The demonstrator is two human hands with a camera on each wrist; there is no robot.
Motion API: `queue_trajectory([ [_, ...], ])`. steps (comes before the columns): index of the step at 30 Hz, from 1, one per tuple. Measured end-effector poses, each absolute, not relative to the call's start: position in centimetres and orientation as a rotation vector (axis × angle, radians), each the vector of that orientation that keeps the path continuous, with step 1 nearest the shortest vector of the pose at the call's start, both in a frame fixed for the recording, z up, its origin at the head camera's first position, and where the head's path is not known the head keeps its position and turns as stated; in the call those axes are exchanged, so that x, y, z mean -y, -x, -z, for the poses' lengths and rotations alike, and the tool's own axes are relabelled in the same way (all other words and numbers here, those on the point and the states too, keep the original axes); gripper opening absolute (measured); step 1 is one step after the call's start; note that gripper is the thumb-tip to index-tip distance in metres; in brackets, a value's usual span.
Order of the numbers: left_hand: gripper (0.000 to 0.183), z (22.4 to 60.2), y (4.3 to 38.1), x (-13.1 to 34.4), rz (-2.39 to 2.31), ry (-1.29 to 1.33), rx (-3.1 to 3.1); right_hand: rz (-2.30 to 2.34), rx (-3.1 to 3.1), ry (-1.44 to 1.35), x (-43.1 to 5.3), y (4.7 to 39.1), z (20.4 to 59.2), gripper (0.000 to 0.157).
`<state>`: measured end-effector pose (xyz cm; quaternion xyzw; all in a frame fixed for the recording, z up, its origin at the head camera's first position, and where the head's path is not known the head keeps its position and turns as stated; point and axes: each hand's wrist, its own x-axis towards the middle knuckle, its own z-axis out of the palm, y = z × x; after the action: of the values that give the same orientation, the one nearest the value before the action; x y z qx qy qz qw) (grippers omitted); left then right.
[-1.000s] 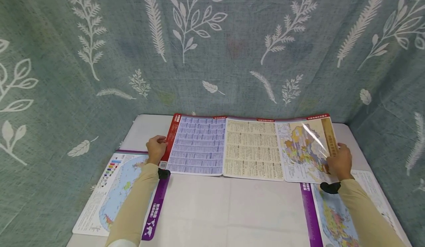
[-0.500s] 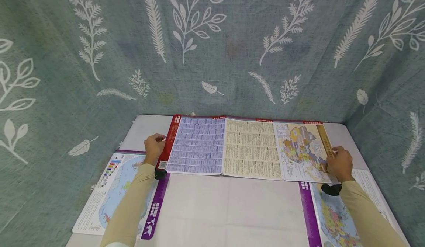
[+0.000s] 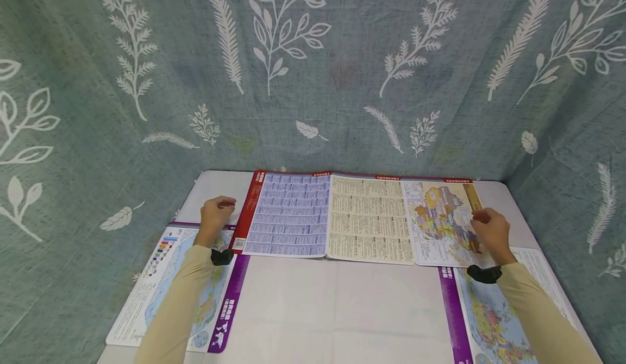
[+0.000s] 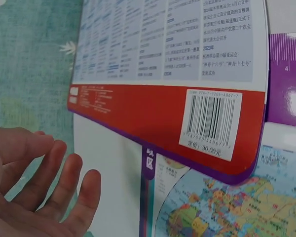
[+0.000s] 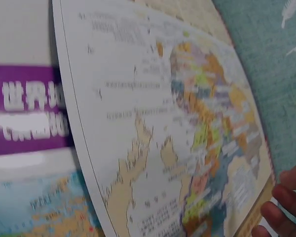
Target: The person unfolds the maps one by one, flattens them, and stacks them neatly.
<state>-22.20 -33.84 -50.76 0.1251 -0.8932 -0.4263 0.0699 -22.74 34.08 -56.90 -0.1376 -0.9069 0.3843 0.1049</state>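
A three-panel folding chart [image 3: 371, 220] lies spread along the far side of the table, with a purple text panel, a cream text panel and a colored map panel [image 3: 440, 212]. My left hand [image 3: 215, 220] is just off the red left strip, which carries a barcode [image 4: 210, 126]. Its fingers curve loosely and hold nothing in the left wrist view. At the chart's other end, my right hand [image 3: 493, 234] hovers by the brown-striped right edge. The fingers [image 5: 281, 217] are loosely bent with nothing gripped, partly cut off by the right wrist frame.
A purple-edged world map [image 3: 168, 293] lies at the left under my forearm. Another purple-edged map [image 3: 494, 312] lies at the right, its top overlapped by the chart. Behind the white table [image 3: 337, 309] hangs a green leaf-patterned curtain [image 3: 313, 70].
The chart's right panel has come down flat from a slightly raised position. My left hand has moved left, away from the red strip; my right hand has let go of the edge and shifted left.
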Motion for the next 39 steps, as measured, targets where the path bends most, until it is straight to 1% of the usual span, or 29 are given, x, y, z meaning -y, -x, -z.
queue_trajectory([
  [3, 0.026, 50.2, 21.9, 34.3, 1.294, -0.354, 2.7, -1.13, 2.67, 0.362, -34.5, 23.6, 58.8, 0.029],
  [6, 0.026, 49.7, 21.6, 34.7, 1.309, -0.339, 2.7, -1.146, 2.647, 0.317, -34.1, 24.1, 59.6, 0.027],
  [12, 0.028, 49.0, 21.1, 35.4, 1.378, -0.352, 2.69, -1.194, 2.627, 0.229, -32.5, 24.1, 59.5, 0.023],
  [13, 0.029, 48.9, 21.1, 35.5, 1.386, -0.355, 2.692, -1.202, 2.636, 0.226, -31.8, 23.6, 58.6, 0.022],
  [14, 0.03, 49.0, 21.1, 35.7, 1.403, -0.367, 2.695, -1.22, 2.636, 0.231, -31.5, 23.5, 58.8, 0.022],
  [20, 0.041, 58.7, 25.2, 41.9, 1.288, -0.275, 2.67, -1.359, 2.622, 0.186, -29.8, 22.6, 57.7, 0.019],
  [21, 0.04, 59.1, 25.2, 42.4, 1.328, -0.239, 2.659, -1.393, 2.614, 0.175, -29.2, 22.2, 56.7, 0.019],
  [23, 0.036, 58.1, 24.6, 42.3, 1.393, -0.253, 2.662, -1.487, 2.602, 0.138, -27.8, 21.2, 54.7, 0.022],
  [25, 0.034, 56.5, 23.7, 41.9, 1.492, -0.251, 2.647, -1.552, 2.589, 0.176, -26.3, 20.3, 52.7, 0.024],
  [27, 0.035, 54.7, 22.6, 41.2, 1.588, -0.256, 2.623, -1.584, 2.605, 0.157, -25.6, 19.9, 52.0, 0.025],
  [28, 0.037, 54.9, 22.7, 41.6, 1.562, -0.256, 2.616, -1.601, 2.614, 0.146, -25.2, 19.7, 51.6, 0.026],
  [31, 0.038, 53.4, 21.6, 41.2, 1.568, -0.244, 2.616, -1.656, 2.629, 0.118, -24.4, 19.5, 51.1, 0.026],
  [33, 0.038, 53.1, 21.3, 41.5, 1.525, -0.262, 2.61, -1.701, 2.63, 0.103, -23.8, 19.4, 50.8, 0.028],
  [39, 0.044, 47.5, 17.5, 38.9, 1.459, -0.299, 2.7, -1.855, 2.602, 0.091, -21.7, 19.0, 50.3, 0.029],
])
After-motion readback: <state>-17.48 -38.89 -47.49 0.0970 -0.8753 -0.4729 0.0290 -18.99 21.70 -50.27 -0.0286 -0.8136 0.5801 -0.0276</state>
